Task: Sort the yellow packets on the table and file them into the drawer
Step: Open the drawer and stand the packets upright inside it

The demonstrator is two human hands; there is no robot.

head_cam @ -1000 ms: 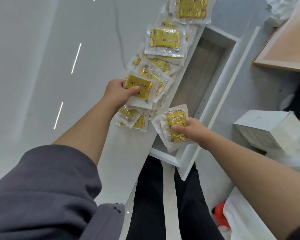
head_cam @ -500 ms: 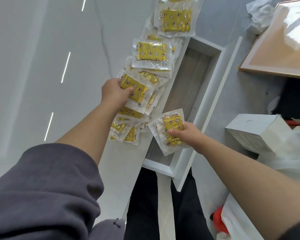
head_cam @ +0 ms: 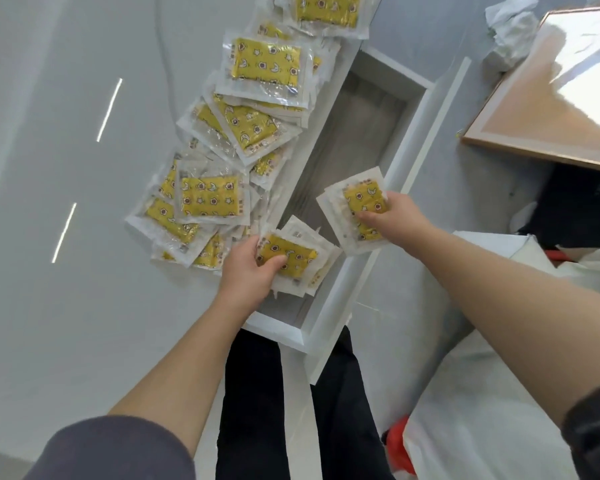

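nearest to us we count two dark trouser legs [head_cam: 253, 403] and one grey sleeve [head_cam: 111, 448] on the left arm, with a white plastic bag [head_cam: 482, 410] and a bit of something red [head_cam: 397, 434] to the right. beyond them we see two bare hands, each holding its own small stack. the left hand [head_cam: 253, 268] grips a stack of packets [head_cam: 297, 259] with its thumb curled over the yellow face and its fingers underneath, above the near end of the open drawer [head_cam: 326, 317]. the right hand [head_cam: 394, 216] grips a second stack [head_cam: 355, 206], fingers curled onto the top packet, above the drawer's right wall. each stack is several packets thick, but the edges overlap too much for us to count them. there is one drawer, white-walled, with a grey wood-grain floor, pulled out from the edge of the white table [head_cam: 66, 306]. on the table just left of the drawer lies a loose pile of yellow packets [head_cam: 210, 199], more than ten, running away from us in overlapping layers, so we cannot fix the exact number. each is a clear sleeve around a yellow pad printed with stars, moons and flowers. small print sits on the margins, too small for us to read. farthest off we see one wood-framed board [head_cam: 551, 98] and one crumpled white paper [head_cam: 510, 32].
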